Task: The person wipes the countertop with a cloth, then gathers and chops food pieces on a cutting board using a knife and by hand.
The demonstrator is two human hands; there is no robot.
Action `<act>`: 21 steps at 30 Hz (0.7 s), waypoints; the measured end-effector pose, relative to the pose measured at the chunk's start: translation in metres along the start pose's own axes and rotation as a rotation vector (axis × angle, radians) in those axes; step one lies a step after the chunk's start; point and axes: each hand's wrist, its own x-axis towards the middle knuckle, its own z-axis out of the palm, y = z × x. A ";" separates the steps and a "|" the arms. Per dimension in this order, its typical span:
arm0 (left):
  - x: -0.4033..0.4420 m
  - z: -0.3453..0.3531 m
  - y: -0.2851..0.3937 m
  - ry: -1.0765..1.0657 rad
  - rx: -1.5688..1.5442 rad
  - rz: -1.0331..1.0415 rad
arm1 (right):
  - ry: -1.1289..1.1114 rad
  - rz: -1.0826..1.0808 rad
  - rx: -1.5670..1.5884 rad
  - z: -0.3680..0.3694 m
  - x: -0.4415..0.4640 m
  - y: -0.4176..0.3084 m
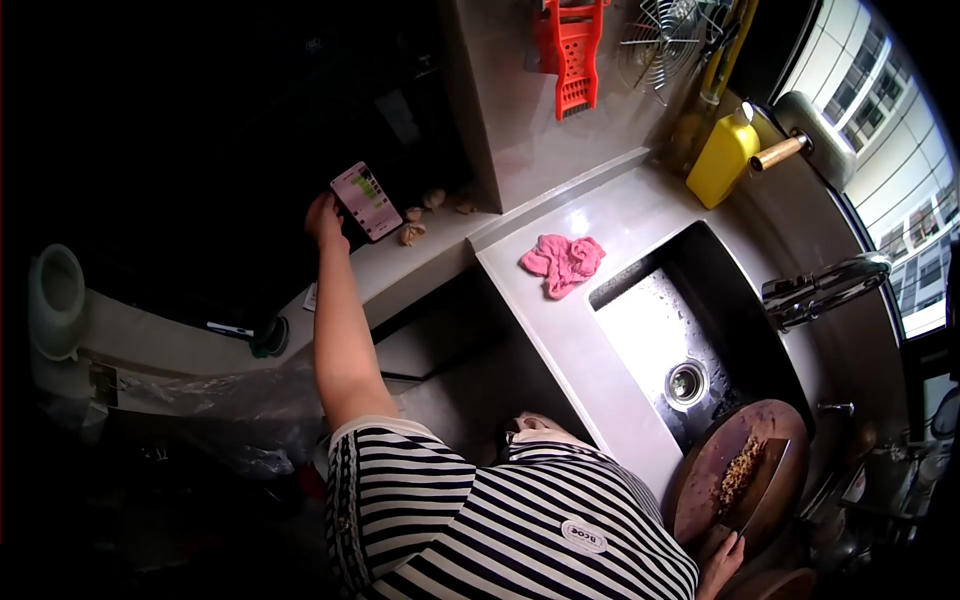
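Note:
At the far end of my outstretched arm, my left hand (325,220) grips the edge of a smartphone (366,202), whose lit screen shows green message bubbles. The fingers behind it are mostly hidden. Several garlic bulbs (412,234) lie beside the phone on the ledge. My right hand (722,568), partly cut off by my striped shirt, is closed around the handle of a cleaver (762,490). The blade rests over a round wooden chopping board (700,475), next to a heap of finely chopped brown bits (740,478). That board overlaps the sink's near corner.
A sink (645,310) with a chrome faucet (825,288) lies ahead. On the counter is a crumpled pink cloth (564,264). A yellow bottle (724,158) stands by the window; a red grater (577,60) hangs on the wall. Clear plastic (235,400) lies at left.

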 end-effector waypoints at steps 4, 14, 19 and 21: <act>-0.012 -0.006 0.006 0.099 -0.036 0.050 | -0.003 0.003 0.034 0.012 -0.003 -0.003; -0.356 0.122 0.035 -0.823 -0.323 -0.615 | 0.016 -0.056 0.093 0.009 -0.002 0.000; -0.609 0.125 0.123 -1.696 -0.526 -0.241 | 0.006 -0.075 0.064 0.004 -0.001 0.007; -0.657 0.113 0.155 -1.965 -0.401 0.059 | -0.020 -0.022 0.070 -0.001 -0.003 -0.008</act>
